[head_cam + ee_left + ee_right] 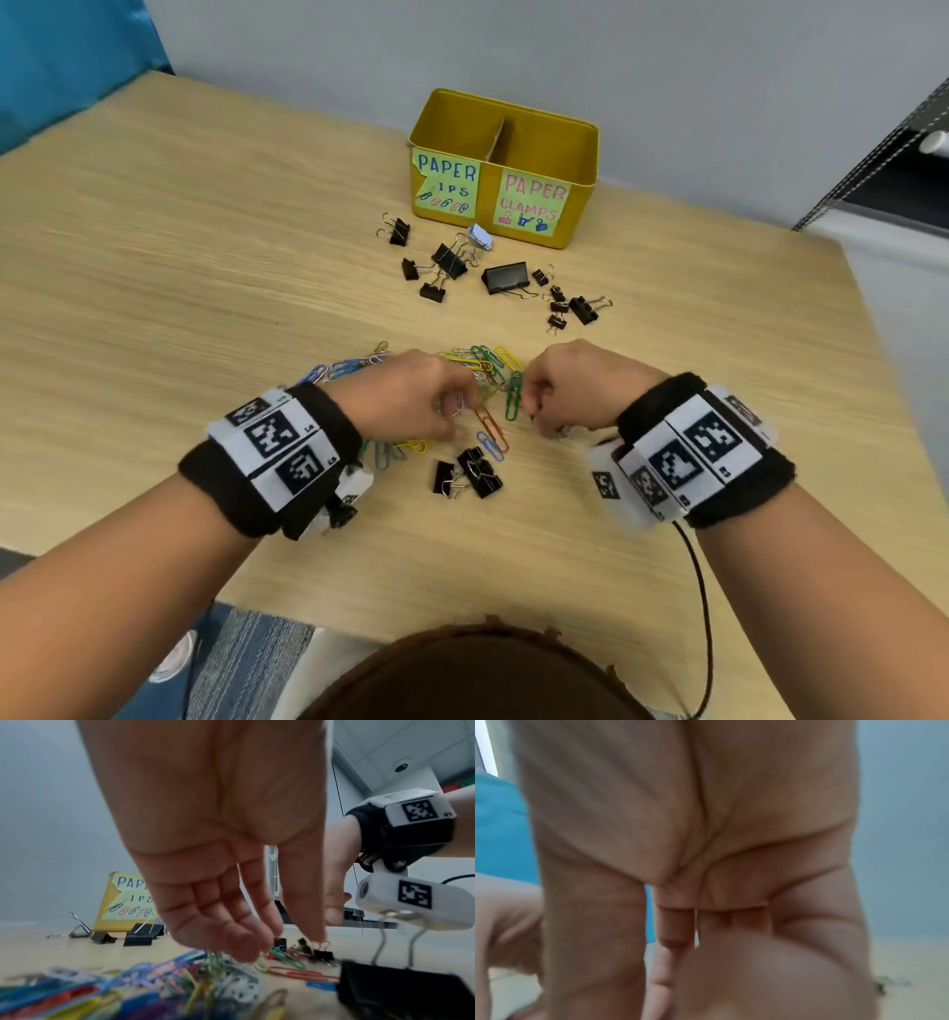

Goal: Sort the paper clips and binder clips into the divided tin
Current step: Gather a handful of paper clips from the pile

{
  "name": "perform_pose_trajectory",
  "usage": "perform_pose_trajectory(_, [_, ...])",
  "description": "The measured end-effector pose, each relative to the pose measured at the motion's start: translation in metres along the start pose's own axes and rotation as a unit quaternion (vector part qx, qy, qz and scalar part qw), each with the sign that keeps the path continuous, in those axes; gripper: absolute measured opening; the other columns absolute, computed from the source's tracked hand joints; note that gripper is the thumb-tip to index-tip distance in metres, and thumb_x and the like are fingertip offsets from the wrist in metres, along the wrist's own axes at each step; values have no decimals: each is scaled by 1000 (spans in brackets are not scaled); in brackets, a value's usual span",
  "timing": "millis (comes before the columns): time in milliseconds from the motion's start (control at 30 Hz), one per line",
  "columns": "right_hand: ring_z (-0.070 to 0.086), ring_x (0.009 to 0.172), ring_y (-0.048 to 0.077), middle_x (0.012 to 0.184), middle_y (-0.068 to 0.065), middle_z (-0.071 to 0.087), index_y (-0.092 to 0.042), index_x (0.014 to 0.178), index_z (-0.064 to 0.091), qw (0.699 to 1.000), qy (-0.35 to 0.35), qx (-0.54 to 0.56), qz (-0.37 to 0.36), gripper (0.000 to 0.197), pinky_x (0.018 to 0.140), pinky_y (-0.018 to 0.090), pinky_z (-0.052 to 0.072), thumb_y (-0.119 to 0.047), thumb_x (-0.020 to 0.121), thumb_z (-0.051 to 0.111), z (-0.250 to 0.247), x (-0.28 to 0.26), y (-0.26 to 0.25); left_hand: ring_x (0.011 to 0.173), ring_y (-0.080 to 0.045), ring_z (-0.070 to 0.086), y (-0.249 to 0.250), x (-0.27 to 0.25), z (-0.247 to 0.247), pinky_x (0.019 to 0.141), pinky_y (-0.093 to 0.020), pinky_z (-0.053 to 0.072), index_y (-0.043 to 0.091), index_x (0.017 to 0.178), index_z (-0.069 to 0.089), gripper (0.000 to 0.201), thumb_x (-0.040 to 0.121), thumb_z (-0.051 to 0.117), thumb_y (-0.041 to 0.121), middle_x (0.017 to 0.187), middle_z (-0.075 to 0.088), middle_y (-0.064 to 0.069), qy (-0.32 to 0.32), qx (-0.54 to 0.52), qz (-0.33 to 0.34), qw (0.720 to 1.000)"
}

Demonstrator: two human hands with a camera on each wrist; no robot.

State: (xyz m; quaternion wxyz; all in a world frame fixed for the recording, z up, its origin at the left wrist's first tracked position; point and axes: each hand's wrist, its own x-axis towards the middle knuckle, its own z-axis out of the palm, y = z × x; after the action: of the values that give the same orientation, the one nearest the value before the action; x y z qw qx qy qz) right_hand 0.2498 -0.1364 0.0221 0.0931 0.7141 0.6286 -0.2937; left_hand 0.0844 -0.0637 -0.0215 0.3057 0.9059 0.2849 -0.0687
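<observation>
Because the paper clips [482,370] are thin, light, springy wire that hooks into its neighbours, I judge they will come up in tangled bunches unless each is pinched singly by its outer loop. The binder clips [452,259] look stiffer and heavier, and their folded wire handles seem the natural place to take hold.

The coloured paper clips lie in a loose heap on the desk [154,246] near its front edge, directly between the two hands. Black binder clips are scattered farther back, just in front of the divided tin [580,154], which stands near the far edge with its "paper clips" label on the left compartment and "paper clamps" on the right; a few more binder clips sit in front of the heap.

The left hand [411,395] reaches down into the heap with its fingers curled, their tips apparently pinching a small bunch of clips, though blur makes the exact hold uncertain. The right hand [570,390] has its grip drawn nearly closed, fingertips pinching a green paper clip [513,395] that hangs from them.
</observation>
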Motion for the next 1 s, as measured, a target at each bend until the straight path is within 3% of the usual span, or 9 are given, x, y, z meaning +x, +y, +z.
perform_pose_trajectory(133, [49, 81, 9, 86, -7, 54, -21, 110, 66, 994, -38, 26, -97, 26, 64, 19, 35, -25, 85, 61, 22, -1, -21, 78, -15, 48, -2, -2, 10, 68, -21, 35, 16, 100, 64, 25, 77, 68, 22, 82, 54, 2, -34, 65, 18, 997])
perform_pose_trajectory(200, [49, 82, 8, 87, -8, 54, -22, 112, 66, 989, -77, 28, -123, 28, 68, 18, 34, -23, 84, 62, 34, -2, -23, 84, -21, 55, -5, 2, 9, 68, -21, 34, 14, 101, 64, 25, 76, 63, 10, 88, 60, -4, -31, 75, 7, 997])
perform_pose_trajectory(300, [54, 66, 2, 75, -11, 56, -20, 100, 69, 992, -93, 32, -83, 26, 59, 13, 38, -9, 81, 57, 37, -7, -7, 100, -24, 56, -10, 8, 3, 73, -22, 34, 13, 110, 61, 41, 76, 49, -7, 106, 59, -8, -7, 77, -40, 996])
perform_pose_trajectory(367, [52, 49, -9, 70, -15, 53, -22, 94, 68, 995, -61, 58, -47, 24, 44, 4, 34, -7, 80, 56, 26, -10, 9, 103, -23, 55, -6, 11, 2, 75, -23, 35, 14, 114, 57, 44, 77, 46, -8, 107, 56, -5, 16, 81, -40, 996])
perform_pose_trajectory(533, [46, 59, 4, 80, -4, 57, -15, 93, 67, 994, 72, 86, 13, 15, 41, 8, 38, -11, 79, 67, 7, -3, 31, 105, -22, 53, 25, 26, 14, 90, -32, 45, 15, 116, 53, 43, 77, 69, 25, 114, 52, -6, -32, 76, 33, 996])
perform_pose_trajectory(667, [50, 80, 14, 85, -3, 52, -16, 107, 64, 998, 48, 39, -3, 29, 63, 22, 38, -18, 78, 67, 26, 9, 21, 105, -30, 56, 33, 43, 18, 86, -36, 47, 9, 116, 52, 49, 76, 69, 31, 114, 55, -14, -84, 150, 28, 985])
perform_pose_trajectory(767, [49, 78, 13, 76, -8, 50, -15, 101, 67, 998, 23, 58, -4, 22, 55, 13, 35, -15, 78, 68, 25, 6, 24, 99, -28, 57, 25, 46, 8, 79, -38, 48, 10, 103, 55, 23, 82, 58, 17, 108, 59, -12, -58, 160, 12, 985])
perform_pose_trajectory(867, [51, 64, 7, 76, -7, 54, -16, 89, 67, 993, 19, 116, 16, 15, 50, 10, 41, -5, 78, 65, 16, -2, 33, 87, -18, 49, 17, 45, 0, 69, -29, 39, 13, 102, 56, 22, 83, 50, 4, 107, 58, -7, -22, 142, -13, 990])
perform_pose_trajectory(1000, [64, 72, 22, 85, 6, 64, -13, 90, 65, 984, 38, 168, 54, 17, 68, 35, 58, 0, 82, 57, 11, -2, 41, 97, -17, 53, 27, 47, 2, 76, -23, 38, 17, 117, 56, 35, 85, 53, 4, 104, 54, 0, -1, 87, 27, 996])
